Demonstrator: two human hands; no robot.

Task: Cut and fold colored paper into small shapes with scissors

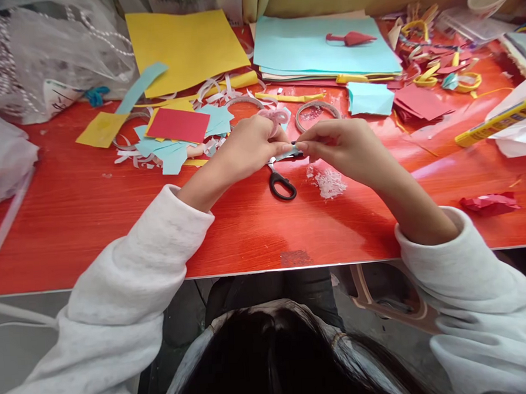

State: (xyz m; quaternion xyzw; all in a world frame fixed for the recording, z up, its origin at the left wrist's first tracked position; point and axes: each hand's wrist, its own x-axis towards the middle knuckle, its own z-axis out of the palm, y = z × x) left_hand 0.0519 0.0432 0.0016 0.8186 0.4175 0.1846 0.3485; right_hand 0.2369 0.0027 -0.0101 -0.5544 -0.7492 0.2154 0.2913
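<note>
My left hand (257, 139) and my right hand (346, 145) meet above the middle of the red table (247, 233). Between their fingertips is a small light blue piece of paper (286, 154), pinched at both ends. Black-handled scissors (282, 186) lie just below it, their blades partly hidden by the hands. A pink curled piece (276, 117) shows behind my left fingers. Beside my right hand sits a small heap of pale shreds (330, 183). A roll of tape (317, 113) lies behind the right fingers.
Yellow sheets (189, 51) and a blue stack (321, 44) lie at the back. Red (178, 125) and blue scraps are at left. A yellow glue stick (497, 120), red squares (421, 101) and crumpled red paper (490, 204) are at right. Plastic bags (0, 152) stand far left.
</note>
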